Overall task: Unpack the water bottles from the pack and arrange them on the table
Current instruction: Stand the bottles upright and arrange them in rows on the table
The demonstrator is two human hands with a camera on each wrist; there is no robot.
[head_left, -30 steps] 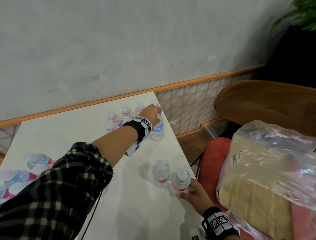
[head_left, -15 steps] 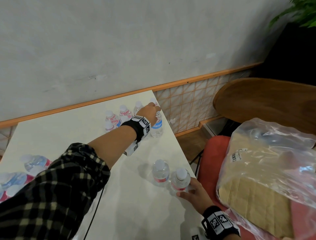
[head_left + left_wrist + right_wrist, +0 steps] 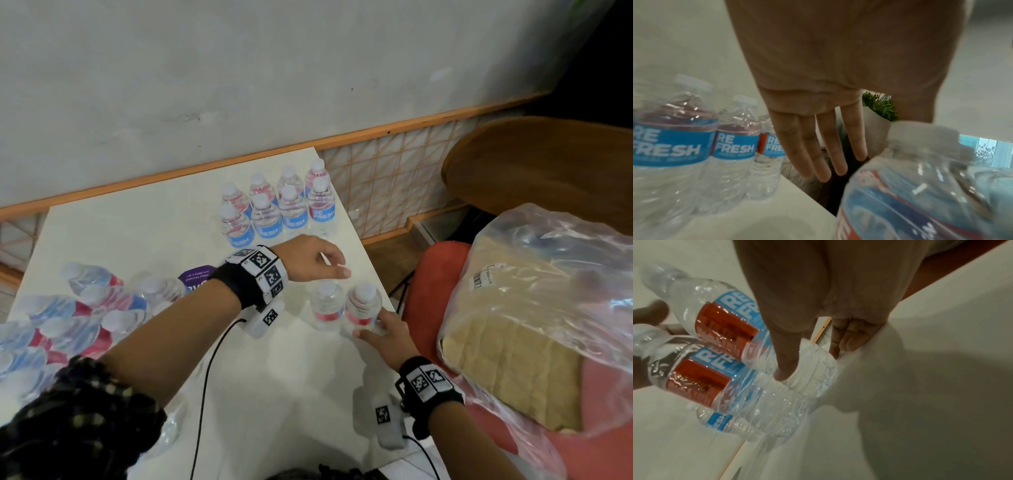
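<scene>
Several water bottles (image 3: 277, 209) with blue labels stand in two rows at the white table's (image 3: 137, 233) far right corner, also seen in the left wrist view (image 3: 674, 142). Two more bottles stand near the right edge. My left hand (image 3: 337, 270) hovers just above them with straight fingers (image 3: 818, 154), holding nothing. My right hand (image 3: 380, 334) grips the base of the right bottle (image 3: 363, 306), thumb (image 3: 785, 369) pressed on its lower body (image 3: 725, 318). The other bottle (image 3: 327, 305) touches it on the left. The torn pack (image 3: 68, 318) lies at the left with bottles on their sides.
A clear plastic bag (image 3: 513, 325) with a tan block rests on a red seat right of the table. Behind it is a round wooden top (image 3: 548, 164). The wall runs along the table's far side. A black cable (image 3: 209, 377) crosses the table.
My left hand has let go of the bottle in the far group and drawn back over the two near bottles. My right hand has stayed at the right bottle.
</scene>
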